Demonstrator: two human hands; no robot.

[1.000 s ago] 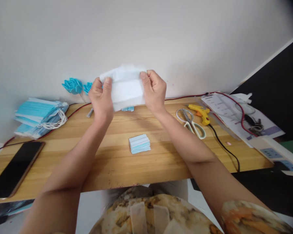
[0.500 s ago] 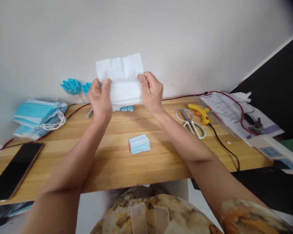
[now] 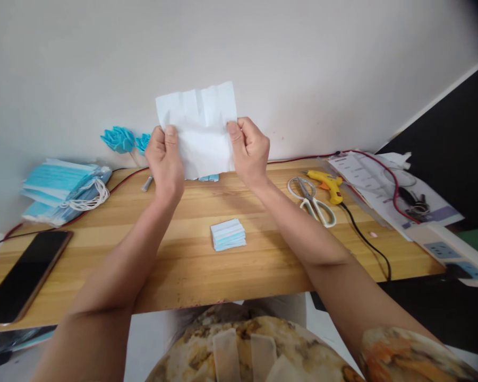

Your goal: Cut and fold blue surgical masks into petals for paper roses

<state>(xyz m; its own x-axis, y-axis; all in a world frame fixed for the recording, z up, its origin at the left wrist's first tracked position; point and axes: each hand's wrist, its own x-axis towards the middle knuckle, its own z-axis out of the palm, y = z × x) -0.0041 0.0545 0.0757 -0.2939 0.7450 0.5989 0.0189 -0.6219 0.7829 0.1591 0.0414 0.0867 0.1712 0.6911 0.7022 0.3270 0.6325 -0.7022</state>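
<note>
Near edge of table (image 3: pixel 191 270), left: one phone (image 3: pixel 27 278). Mid-table: one stack (image 3: pixel 228 236) of folded pieces, layers too tight to count. Right: one pair of scissors (image 3: pixel 310 199), one glue gun (image 3: pixel 329 183) beside it, then papers (image 3: pixel 366 180), print too small to read. Left: several masks (image 3: pixel 59 183), count unclear. One sheet (image 3: pixel 205 143), raised above the table's far side; the person's left hand (image 3: pixel 165 164) and right hand (image 3: pixel 252 151) each grip one side, fingers curled closed, thumbs in front. Beyond: two flowers (image 3: pixel 118 139) visible.
</note>
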